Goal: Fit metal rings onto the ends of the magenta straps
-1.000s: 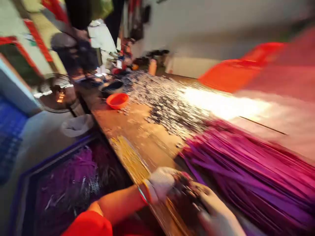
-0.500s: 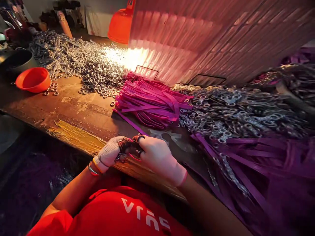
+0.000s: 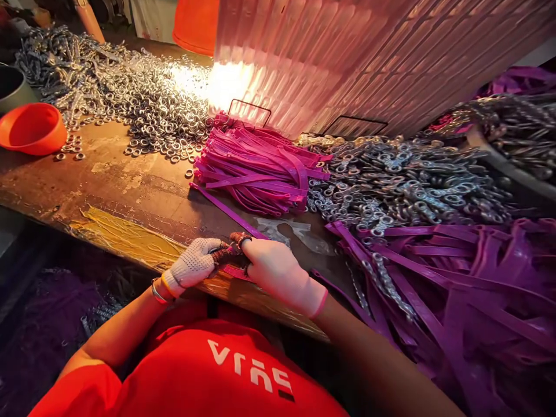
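Both my hands wear white knit gloves with dark, worn fingertips, and they meet just above the table's front edge. My left hand [image 3: 194, 264] is closed, its fingers pinching toward the right hand. Close beside it, my right hand [image 3: 278, 269] is closed too, with thumb and fingers curled together. A bright magenta strap [image 3: 237, 271] shows between and below the fingertips, gripped by both hands; most of it is hidden. Behind the hands, a single purple strap [image 3: 228, 212] runs from a bundle of magenta straps [image 3: 256, 168] down toward the right hand.
Loose metal rings [image 3: 165, 119] lie heaped at the back left, near an orange bowl [image 3: 32, 130] and orange lamp [image 3: 195, 29]. Metal-ended pieces [image 3: 403, 179] are piled at right, above many purple straps [image 3: 490, 295]. A corrugated translucent sheet [image 3: 321, 63] stands behind. Yellow tape [image 3: 125, 234] covers the front edge.
The view has shifted, so the table contents appear a little farther left and higher. My hands stay together, with fingertips slightly rearranged and more of the magenta strap showing below them.
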Motion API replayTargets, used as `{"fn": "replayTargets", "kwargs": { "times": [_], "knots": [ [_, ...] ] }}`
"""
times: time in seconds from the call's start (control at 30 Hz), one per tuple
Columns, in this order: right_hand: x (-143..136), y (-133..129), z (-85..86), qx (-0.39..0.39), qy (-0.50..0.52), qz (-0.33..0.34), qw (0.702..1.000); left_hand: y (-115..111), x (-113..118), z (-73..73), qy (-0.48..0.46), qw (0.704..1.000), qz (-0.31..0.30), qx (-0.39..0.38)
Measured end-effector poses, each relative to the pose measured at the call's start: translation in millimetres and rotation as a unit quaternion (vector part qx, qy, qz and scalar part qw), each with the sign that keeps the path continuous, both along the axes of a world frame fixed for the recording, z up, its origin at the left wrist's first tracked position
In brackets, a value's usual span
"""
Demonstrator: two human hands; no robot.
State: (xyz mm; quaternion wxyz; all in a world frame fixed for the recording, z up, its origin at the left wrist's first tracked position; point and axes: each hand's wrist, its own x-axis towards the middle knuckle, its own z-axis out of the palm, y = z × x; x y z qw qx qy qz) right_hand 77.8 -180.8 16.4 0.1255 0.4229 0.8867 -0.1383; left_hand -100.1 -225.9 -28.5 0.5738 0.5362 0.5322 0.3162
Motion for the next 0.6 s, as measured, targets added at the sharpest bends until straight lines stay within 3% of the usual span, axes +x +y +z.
{"fn": "replayTargets", "kwargs": {
  "times": [0.2, 0.33, 0.4, 0.5, 0.6],
  "knots": [
    [5.5, -7.5, -12.3, 0.024, -0.020, 0.084, 0.996, 0.0, 6.0, -3.7, 0.048, 0.997, -0.044, 0.046],
    [10.4, -11.7, -19.4, 0.062, -0.023, 0.103, 0.992, 7.6, 11.3, -2.7, 0.054, 0.997, -0.054, 0.027],
    [16.5, -10.2, -20.1, 0.081, -0.011, 0.115, 0.990, 16.8, 3.6, 7.5, 0.067, 0.990, -0.124, 0.007],
    [32.7, -5.8, -19.1, 0.120, 0.008, 0.094, 0.988, 37.0, -25.8, 33.8, 0.122, 0.960, -0.252, 0.026],
    [50.8, -1.6, -21.8, 0.144, -0.013, -0.003, 0.989, 59.2, -58.0, 58.7, 0.260, 0.922, -0.260, 0.120]
  ]
}}
